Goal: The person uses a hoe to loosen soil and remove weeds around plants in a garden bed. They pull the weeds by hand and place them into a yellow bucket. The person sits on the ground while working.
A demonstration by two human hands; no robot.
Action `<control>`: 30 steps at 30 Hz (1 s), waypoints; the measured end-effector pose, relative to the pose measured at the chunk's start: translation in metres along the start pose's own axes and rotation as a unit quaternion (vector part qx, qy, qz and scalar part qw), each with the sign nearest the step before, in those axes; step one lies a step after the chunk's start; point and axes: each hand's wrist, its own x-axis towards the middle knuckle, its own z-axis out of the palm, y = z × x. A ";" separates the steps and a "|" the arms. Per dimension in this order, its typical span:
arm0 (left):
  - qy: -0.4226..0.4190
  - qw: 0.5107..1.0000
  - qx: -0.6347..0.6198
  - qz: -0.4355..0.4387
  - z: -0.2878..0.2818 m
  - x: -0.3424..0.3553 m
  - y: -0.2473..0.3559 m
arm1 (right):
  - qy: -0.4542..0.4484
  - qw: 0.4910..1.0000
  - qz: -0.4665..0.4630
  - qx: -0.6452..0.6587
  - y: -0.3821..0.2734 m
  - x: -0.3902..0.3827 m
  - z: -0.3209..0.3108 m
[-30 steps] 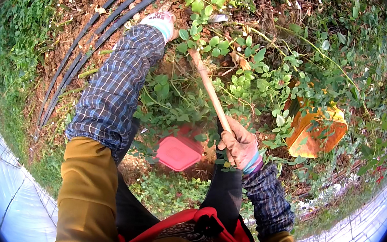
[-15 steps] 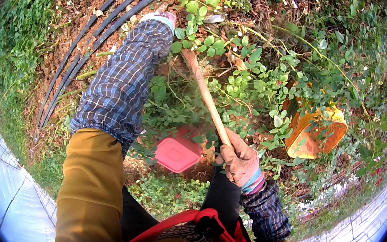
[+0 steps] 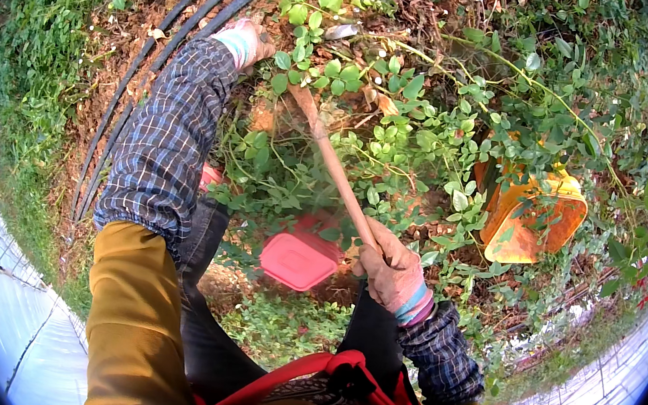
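Observation:
My right hand point(image 3: 394, 272), in a dirty pale glove with a striped cuff, is closed around the lower end of a tool with a wooden handle point(image 3: 337, 164). The handle slants up and left, and its far end disappears among green leaves point(image 3: 340, 75), so the tool's head is hidden. My left hand point(image 3: 248, 41), also gloved, reaches far forward to the soil between the leafy stems and the black hoses. Its fingers point away from me and are mostly hidden; what they touch cannot be made out.
Several black hoses point(image 3: 146, 71) curve along the left side. A pink plastic box-like thing point(image 3: 299, 260) shows between my legs. At the right, a yellow plastic container point(image 3: 536, 220) lies partly under leaves. Long thorny-looking stems point(image 3: 548, 92) arch across the upper right. White sheeting point(image 3: 9, 326) borders the ground.
My left hand and forearm have moved left, so more of the glove and my left leg show. My right hand and the wooden handle have shifted slightly left.

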 end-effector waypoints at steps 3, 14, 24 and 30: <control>-0.045 0.945 -0.314 0.082 -0.021 -0.046 0.005 | -0.007 0.999 -0.004 -0.047 -0.005 -0.003 -0.004; 0.017 0.552 -0.734 0.396 -0.105 -0.085 -0.142 | -0.029 0.999 -0.006 0.024 -0.002 -0.028 -0.015; 0.156 0.691 -0.648 0.282 -0.069 -0.178 -0.166 | -0.042 0.996 -0.014 0.075 0.013 -0.047 -0.010; -0.064 0.799 -0.573 0.173 0.020 -0.201 -0.170 | 0.048 0.995 0.034 -0.081 -0.009 -0.041 0.014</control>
